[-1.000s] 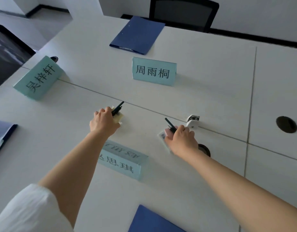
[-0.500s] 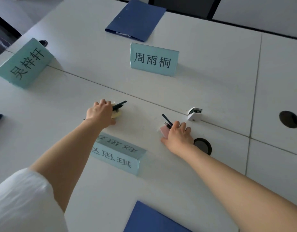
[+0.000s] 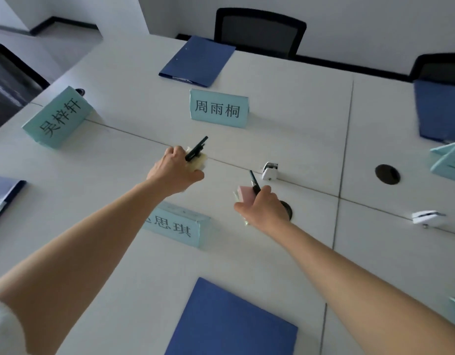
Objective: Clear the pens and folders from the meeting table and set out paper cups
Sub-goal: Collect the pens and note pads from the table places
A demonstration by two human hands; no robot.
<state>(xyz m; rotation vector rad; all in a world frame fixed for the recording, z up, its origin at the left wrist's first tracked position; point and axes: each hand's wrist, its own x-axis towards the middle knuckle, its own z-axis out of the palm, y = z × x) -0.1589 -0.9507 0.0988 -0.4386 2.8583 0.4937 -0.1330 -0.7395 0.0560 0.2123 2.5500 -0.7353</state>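
**Hands.** Left hand (image 3: 174,168), centre of the frame: curled round a black pen (image 3: 196,148) together with a pale yellow pad (image 3: 197,162), the pen tip jutting toward the upper right. Right hand (image 3: 263,210), just right of centre: curled round a second black pen (image 3: 254,182) and a pink pad (image 3: 244,194), with pale green sheets showing beneath. Both hands are full.

**Task items, location.** Pens: one in each hand, above the table (image 3: 285,119). Folders, blue, lying flat: one at upper centre (image 3: 197,61) before a black chair (image 3: 259,34); one at bottom centre (image 3: 229,321); one at the right edge (image 3: 439,108); one cut off at the left edge (image 3: 3,196). No paper cups in view.

**Risks.**
- Each pen is held against a pad in one grip; a loosened finger would likely let the pen slide out and roll.
- Loose sheets under the pink pad may slip free on the way.
- With both hands occupied, lifting a folder would probably mean an awkward pinch.

**Edges and room.**
- Teal name card (image 3: 179,226) sits between the forearms, near the left one; pulling back low could knock it over.
- Two more name cards stand at centre (image 3: 218,108) and upper left (image 3: 57,119), apart from the hands.
- White clip (image 3: 269,170) just beyond the right hand; a dark cable hole partly hidden behind that hand.
- Open tabletop lies between the cards and toward the lower left.
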